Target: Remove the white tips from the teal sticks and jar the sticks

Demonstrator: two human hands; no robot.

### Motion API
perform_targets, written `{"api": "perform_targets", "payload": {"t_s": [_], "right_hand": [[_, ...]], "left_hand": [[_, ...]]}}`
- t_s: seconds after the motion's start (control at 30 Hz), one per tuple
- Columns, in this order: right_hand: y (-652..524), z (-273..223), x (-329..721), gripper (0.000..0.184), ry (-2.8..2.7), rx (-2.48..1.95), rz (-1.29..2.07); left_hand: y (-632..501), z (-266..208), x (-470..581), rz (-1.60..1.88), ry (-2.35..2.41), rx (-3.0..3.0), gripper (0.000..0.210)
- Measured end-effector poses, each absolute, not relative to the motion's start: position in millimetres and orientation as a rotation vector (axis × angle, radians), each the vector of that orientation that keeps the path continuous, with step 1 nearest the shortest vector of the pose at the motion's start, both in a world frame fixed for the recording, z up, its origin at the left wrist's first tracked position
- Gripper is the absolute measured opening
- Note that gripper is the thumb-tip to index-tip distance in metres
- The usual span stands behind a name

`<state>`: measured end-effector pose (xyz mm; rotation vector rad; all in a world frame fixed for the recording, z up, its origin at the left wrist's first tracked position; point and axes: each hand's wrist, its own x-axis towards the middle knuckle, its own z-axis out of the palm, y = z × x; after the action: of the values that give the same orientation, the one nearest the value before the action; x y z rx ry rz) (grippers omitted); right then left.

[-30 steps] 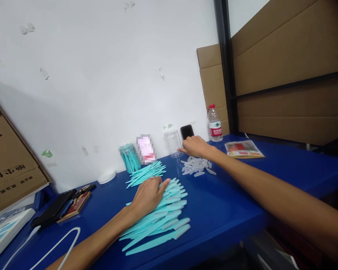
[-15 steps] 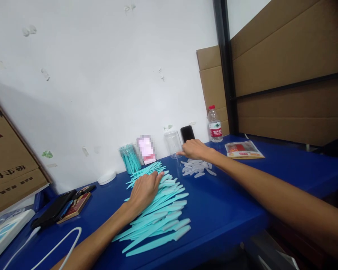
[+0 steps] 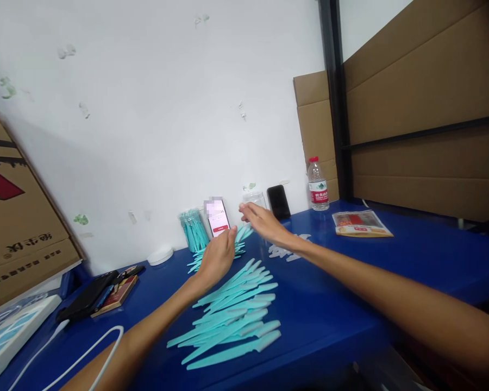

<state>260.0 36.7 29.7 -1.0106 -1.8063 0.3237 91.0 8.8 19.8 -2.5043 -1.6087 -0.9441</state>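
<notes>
My left hand [image 3: 218, 254] is raised over the back of the table, its fingers closed on a turquoise eyebrow razor [image 3: 243, 233] that sticks out past the thumb. Just to the right and slightly higher is my right hand [image 3: 265, 224], fingertips pinched together; what they hold, if anything, is too small to make out. Below the hands, a spread of turquoise eyebrow razors [image 3: 232, 328] lies with handles pointing left. A smaller heap of turquoise sticks [image 3: 196, 263] is partly covered by my left hand. Small translucent white caps [image 3: 295, 255] lie beneath my right forearm.
Against the wall stand a jar packed with turquoise sticks [image 3: 194, 232], a lit phone [image 3: 218, 217], a clear jar [image 3: 256, 199], a dark phone [image 3: 279, 202] and a water bottle [image 3: 318, 190]. A white lid [image 3: 160, 256], a black pouch [image 3: 87, 298] and a snack packet [image 3: 362, 224] also lie there.
My left hand has lifted off the razors with one in its grip. My right hand has moved left from the caps towards it. The view has shifted slightly.
</notes>
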Motion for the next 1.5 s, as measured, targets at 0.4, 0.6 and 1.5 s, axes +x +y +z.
{"api": "perform_targets", "payload": {"t_s": [0.4,0.6,1.5], "right_hand": [[41,30,259,0.026,-1.722,-0.963,0.531],[20,34,247,0.043,-1.893,-1.183,0.099],[16,45,243,0.038,-1.726,-0.569,0.700]], "left_hand": [[7,28,115,-0.851,-1.431,-2.757,0.038],[10,31,118,-0.970,-1.490,-2.591,0.042],[-4,38,91,-0.754,-1.477,-2.522,0.026]]}}
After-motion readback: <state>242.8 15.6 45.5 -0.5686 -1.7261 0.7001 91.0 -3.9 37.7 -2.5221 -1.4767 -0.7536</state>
